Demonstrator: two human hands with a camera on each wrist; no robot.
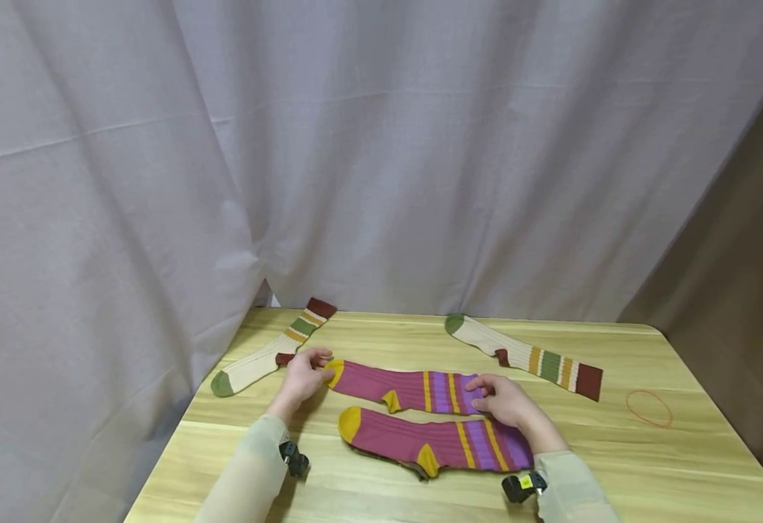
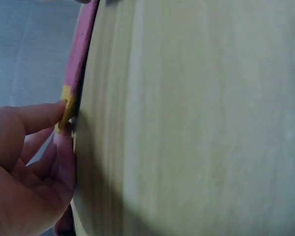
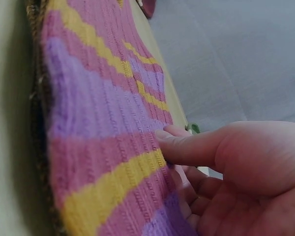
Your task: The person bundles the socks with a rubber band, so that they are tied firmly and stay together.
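- One ribbed magenta sock (image 1: 375, 382) is lying across the middle of the tabletop (image 1: 702, 457), the right hand (image 1: 504, 402) covering part of its striped cuff.
- The left hand (image 1: 303, 376) is pinching its yellow toe; the right thumb and fingertips are touching the cuff, though I cannot tell whether they are gripping it.
- A second magenta sock (image 1: 401, 434) is resting closer to the near edge, which is running out of view; a dark layer (image 1: 386, 458) is peeking out beneath, mostly hidden.
- A cream sock (image 1: 257, 367) is slanting by the far left corner, its maroon heel sitting beside the left hand.
- Another cream sock (image 1: 515, 352) is angling from the far edge toward the right.
- A thin orange loop (image 1: 665, 426), its material hard to make out, is lying toward the right edge.
- Grey cloth (image 1: 381, 181) is hanging in soft folds behind the far edge.
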